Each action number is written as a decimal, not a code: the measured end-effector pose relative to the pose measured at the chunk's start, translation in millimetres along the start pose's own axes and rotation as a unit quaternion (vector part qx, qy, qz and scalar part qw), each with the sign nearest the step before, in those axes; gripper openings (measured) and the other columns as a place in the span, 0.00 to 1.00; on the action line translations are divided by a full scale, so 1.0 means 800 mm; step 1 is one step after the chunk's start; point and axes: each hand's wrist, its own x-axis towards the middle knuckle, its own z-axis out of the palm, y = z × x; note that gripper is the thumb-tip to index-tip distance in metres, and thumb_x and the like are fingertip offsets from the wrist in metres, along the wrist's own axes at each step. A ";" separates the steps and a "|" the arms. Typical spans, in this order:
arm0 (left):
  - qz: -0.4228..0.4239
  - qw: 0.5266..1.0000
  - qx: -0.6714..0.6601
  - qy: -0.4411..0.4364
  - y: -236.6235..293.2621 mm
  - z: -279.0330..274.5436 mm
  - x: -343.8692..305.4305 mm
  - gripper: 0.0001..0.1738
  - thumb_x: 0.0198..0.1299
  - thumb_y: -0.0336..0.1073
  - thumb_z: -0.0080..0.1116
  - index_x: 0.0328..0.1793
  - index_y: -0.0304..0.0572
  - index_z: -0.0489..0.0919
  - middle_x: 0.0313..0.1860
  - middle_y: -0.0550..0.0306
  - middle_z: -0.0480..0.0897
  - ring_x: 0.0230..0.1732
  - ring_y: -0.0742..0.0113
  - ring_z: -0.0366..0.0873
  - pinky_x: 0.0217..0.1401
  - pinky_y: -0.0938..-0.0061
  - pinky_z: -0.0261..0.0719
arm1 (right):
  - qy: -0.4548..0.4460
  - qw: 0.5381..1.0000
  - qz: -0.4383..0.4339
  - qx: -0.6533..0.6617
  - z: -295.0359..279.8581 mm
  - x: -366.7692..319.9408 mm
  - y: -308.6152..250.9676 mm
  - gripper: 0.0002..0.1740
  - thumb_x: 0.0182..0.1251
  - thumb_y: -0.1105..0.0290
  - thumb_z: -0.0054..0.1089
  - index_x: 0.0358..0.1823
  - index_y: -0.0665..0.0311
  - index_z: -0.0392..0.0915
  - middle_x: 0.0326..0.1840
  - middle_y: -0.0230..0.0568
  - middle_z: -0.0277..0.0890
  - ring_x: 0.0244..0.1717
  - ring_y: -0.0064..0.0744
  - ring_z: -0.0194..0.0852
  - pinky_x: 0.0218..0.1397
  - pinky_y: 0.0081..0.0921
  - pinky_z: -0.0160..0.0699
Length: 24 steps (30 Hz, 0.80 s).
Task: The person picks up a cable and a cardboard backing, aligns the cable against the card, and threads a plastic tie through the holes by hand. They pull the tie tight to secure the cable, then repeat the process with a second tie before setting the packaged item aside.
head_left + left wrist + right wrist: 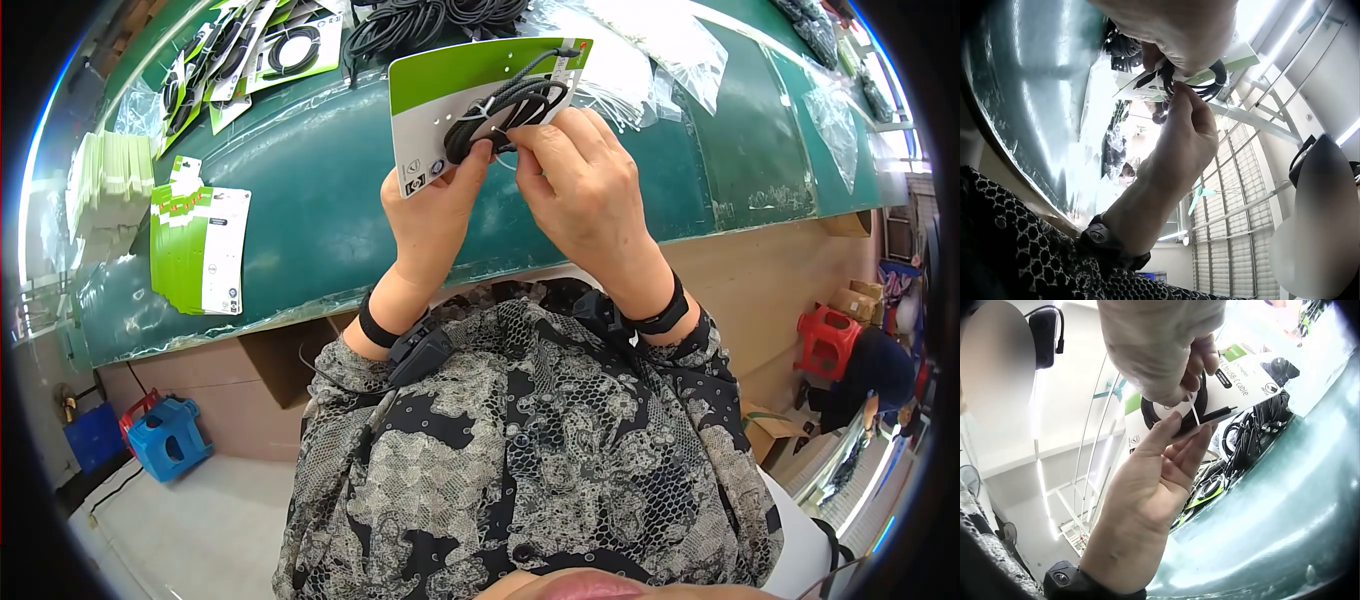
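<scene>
My left hand (437, 212) pinches the USB-C cable (462, 132) against its card (425, 90); my right hand (588, 185), fingertips closed, grips the white tie (1194, 409) — tugging too hard might crease the card.

Flat green-and-white cardboard card (428, 92): you hold it tilted above the green worktop (320, 200) | black cable (462, 138): looped in a coil against your card | thin white plastic tie (1194, 409): crossing the coil, at your right fingers (550, 150)
</scene>
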 end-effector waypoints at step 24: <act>0.025 0.999 0.020 0.011 0.002 -0.002 -0.003 0.09 0.54 0.26 0.67 0.40 0.32 0.80 0.30 0.63 0.81 0.28 0.83 0.74 0.28 0.87 0.71 | -0.032 0.999 0.024 0.031 0.001 0.003 -0.008 0.09 0.50 0.82 0.60 0.34 0.67 0.77 0.29 0.41 0.73 0.31 0.42 0.73 0.34 0.33 0.75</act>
